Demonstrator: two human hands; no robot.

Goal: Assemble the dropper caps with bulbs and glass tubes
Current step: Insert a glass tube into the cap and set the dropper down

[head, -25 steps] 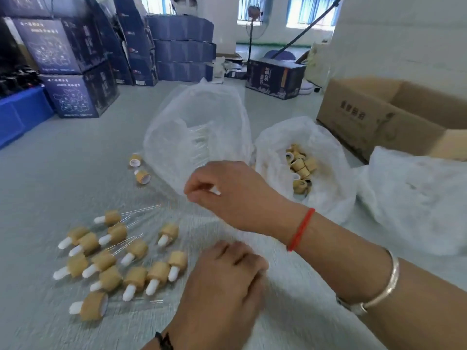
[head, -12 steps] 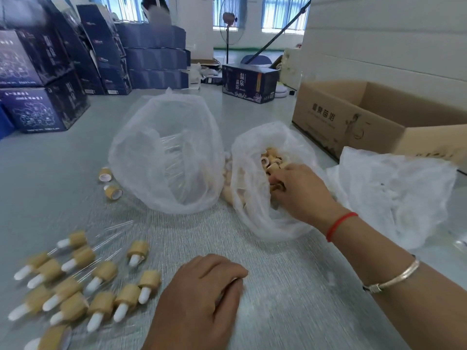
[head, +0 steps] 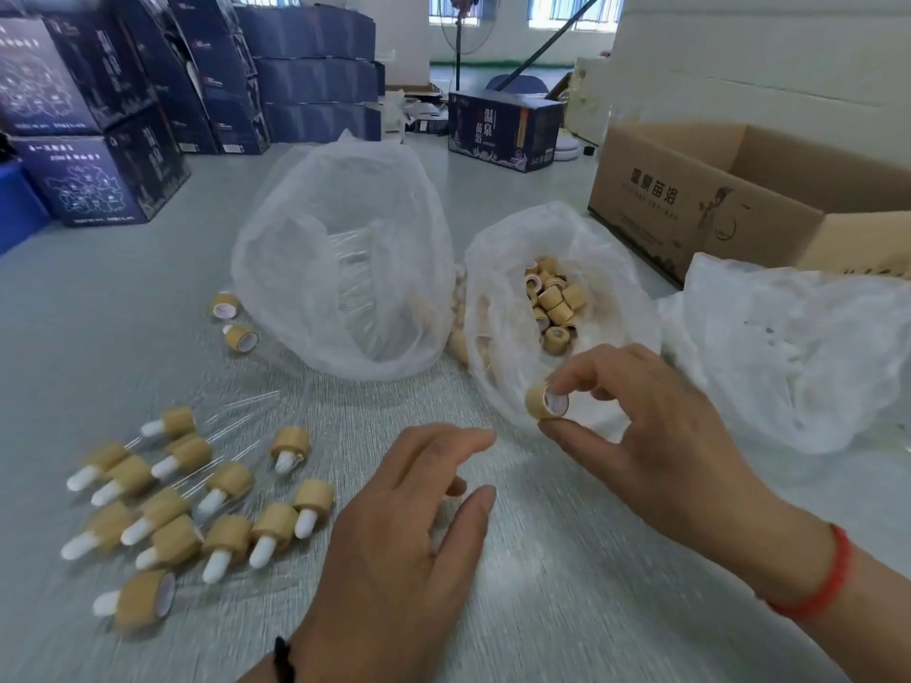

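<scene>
Nearest the camera, the left hand (head: 409, 529) is seen from behind, fingers loosely spread and holding nothing visible, hovering low over the grey table (head: 567, 584); whether the fingertips touch the surface cannot be told. Just right of it and slightly farther away, a single tan dropper cap (head: 544, 401) is pinched between the thumb and forefinger of the right hand (head: 650, 436). The cap's short axis lies roughly level, its open white-lined end turned right toward the right palm and its closed side toward the left hand. The right hand is plainly the nearer one to the cap, and the gap between the cap and the left hand is unobstructed. By judgement, a bulb must next be fitted to this cap. To the left of the left hand, a cluster of finished droppers (head: 197, 510) lies on the table, white bulbs pointing toward the camera, glass tubes pointing away. Directly behind the held cap, an open plastic bag of loose caps (head: 557, 308) is found. Left of that bag, a second bag of glass tubes (head: 355, 268) stands open, with two stray caps (head: 231, 320) beside it. To the right, a crumpled white bag (head: 788, 347) lies, its contents unclear. Farther back, a cardboard box (head: 729, 194) and stacked dark blue cartons (head: 113, 115) are seen.
</scene>
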